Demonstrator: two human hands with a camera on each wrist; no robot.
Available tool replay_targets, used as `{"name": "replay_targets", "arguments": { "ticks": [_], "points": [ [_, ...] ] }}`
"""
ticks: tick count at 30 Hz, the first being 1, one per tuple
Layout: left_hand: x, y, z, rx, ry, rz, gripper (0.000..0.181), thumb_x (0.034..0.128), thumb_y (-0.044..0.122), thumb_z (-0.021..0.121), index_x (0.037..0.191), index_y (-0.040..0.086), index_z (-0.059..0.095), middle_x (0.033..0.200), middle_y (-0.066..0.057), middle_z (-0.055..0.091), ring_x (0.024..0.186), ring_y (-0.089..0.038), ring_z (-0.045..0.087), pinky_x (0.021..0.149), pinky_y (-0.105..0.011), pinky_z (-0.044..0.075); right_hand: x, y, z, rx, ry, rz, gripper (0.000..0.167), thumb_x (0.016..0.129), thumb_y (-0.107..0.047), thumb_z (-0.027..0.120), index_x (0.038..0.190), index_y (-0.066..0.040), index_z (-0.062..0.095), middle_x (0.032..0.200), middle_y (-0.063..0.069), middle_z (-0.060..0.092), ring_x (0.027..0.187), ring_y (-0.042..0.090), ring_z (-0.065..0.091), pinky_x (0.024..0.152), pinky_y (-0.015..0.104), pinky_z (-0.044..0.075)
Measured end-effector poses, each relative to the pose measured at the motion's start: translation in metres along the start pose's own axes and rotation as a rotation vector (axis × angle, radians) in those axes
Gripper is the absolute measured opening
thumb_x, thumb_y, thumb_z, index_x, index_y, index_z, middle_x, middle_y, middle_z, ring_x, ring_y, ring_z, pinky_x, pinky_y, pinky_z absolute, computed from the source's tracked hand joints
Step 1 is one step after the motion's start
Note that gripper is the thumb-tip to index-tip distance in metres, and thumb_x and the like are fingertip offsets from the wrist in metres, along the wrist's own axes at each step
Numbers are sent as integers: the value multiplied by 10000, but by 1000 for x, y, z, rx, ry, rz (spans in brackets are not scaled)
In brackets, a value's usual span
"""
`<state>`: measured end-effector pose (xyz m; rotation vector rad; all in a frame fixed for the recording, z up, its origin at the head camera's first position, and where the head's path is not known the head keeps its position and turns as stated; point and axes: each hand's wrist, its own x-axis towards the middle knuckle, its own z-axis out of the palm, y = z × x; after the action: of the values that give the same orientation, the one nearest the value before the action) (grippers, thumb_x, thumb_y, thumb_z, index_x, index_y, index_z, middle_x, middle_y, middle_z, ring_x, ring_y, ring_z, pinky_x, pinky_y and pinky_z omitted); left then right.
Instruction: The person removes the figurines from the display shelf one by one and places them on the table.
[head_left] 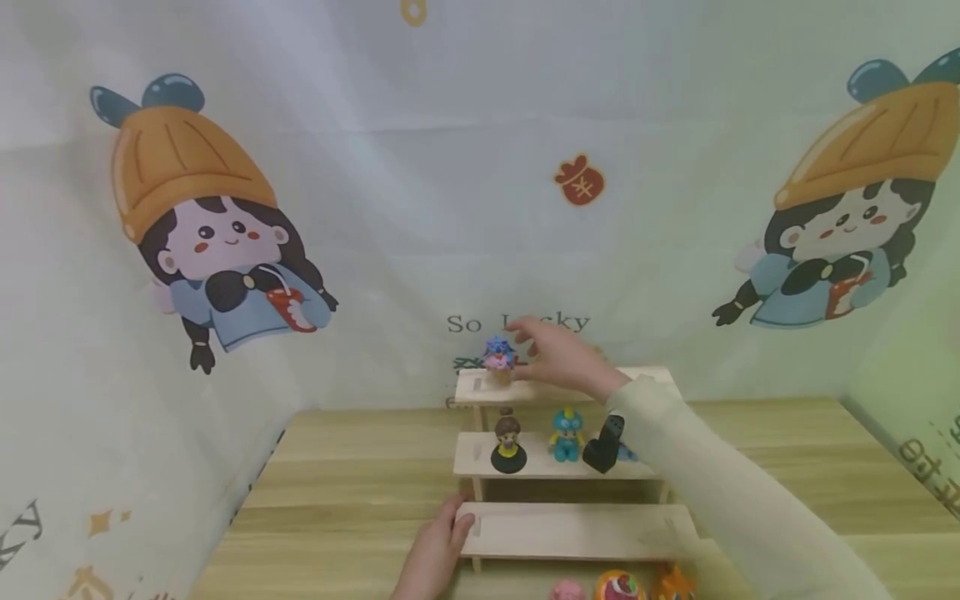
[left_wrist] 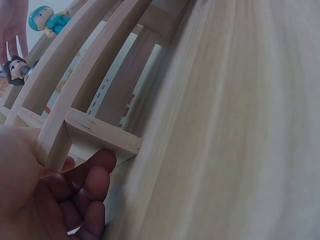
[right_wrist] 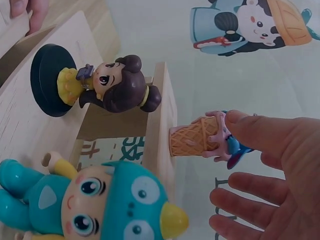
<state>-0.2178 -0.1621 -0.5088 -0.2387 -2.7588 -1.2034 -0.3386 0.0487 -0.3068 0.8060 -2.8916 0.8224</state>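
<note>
1. The cone [head_left: 498, 357] stands upright at the left end of the top step, just beside the fingers of your right hand [head_left: 564, 358].
2. Those right fingers are spread apart; your thumb overlaps the cone's blue top in the right wrist view, but you cannot tell there whether it touches.
3. Below your right fingers, one step down, are the girl [head_left: 508, 446] on a black base, the teal figure [head_left: 567, 437] and the black piece [head_left: 606, 446].
4. Your right sleeve [head_left: 720, 475] crosses in front of the stand's right side and partly hides a blue piece [head_left: 628, 452] beside the black one.
5. Your left hand [head_left: 438, 546] grips the left end of the lowest step of the stand [head_left: 581, 532], thumb at its top edge and fingers curled below.
6. Nearer you than your left fingertips, and to their right, a pink toy [head_left: 566, 591], a round toy [head_left: 619, 586] and an orange toy [head_left: 675, 585] are cut off by the head view's lower edge.
7. The left wrist view alone shows your curled left fingers at the stand's leg; the right wrist view alone makes plain the cone's waffle pattern and pink drips.
</note>
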Motion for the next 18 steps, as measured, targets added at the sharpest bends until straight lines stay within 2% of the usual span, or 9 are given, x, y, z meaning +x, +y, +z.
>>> {"name": "replay_targets", "arguments": {
  "ticks": [4, 10, 13, 18],
  "points": [
    [-1, -1, 1, 9, 11, 8, 439, 986, 297, 516, 1307, -2, 506, 1180, -263, 629, 1036, -441, 623, 878, -565, 487, 6, 0, 7, -22, -13, -7, 734, 836, -248, 749, 1460, -160, 372, 1342, 108, 555, 1140, 291, 593, 930, 429, 503],
    [-2, 0, 1, 12, 13, 10, 443, 989, 310, 507, 1301, -3, 510, 1176, -263, 631, 1040, -441, 622, 879, -563, 487, 11, 0, 18, -54, 19, -97, 729, 839, -205, 745, 1464, -145, 374, 1366, 127, 545, 1175, 276, 576, 975, 424, 478],
    [-3, 0, 0, 15, 9, 15, 443, 989, 314, 506, 1289, -12, 511, 1163, -269, 635, 1033, -435, 629, 870, -554, 495, 12, 0, 22, -16, 33, -85, 681, 847, -192, 736, 1445, -158, 412, 1368, 113, 546, 1218, 283, 546, 1021, 437, 444],
    [-4, 1, -1, 18, 6, 20, 446, 989, 320, 504, 1284, -14, 508, 1150, -278, 637, 1029, -436, 630, 863, -553, 499, 13, -1, 26, 27, 55, -65, 612, 863, -179, 717, 1417, -161, 457, 1352, 101, 559, 1177, 271, 568, 1008, 427, 455]
  ]
}}
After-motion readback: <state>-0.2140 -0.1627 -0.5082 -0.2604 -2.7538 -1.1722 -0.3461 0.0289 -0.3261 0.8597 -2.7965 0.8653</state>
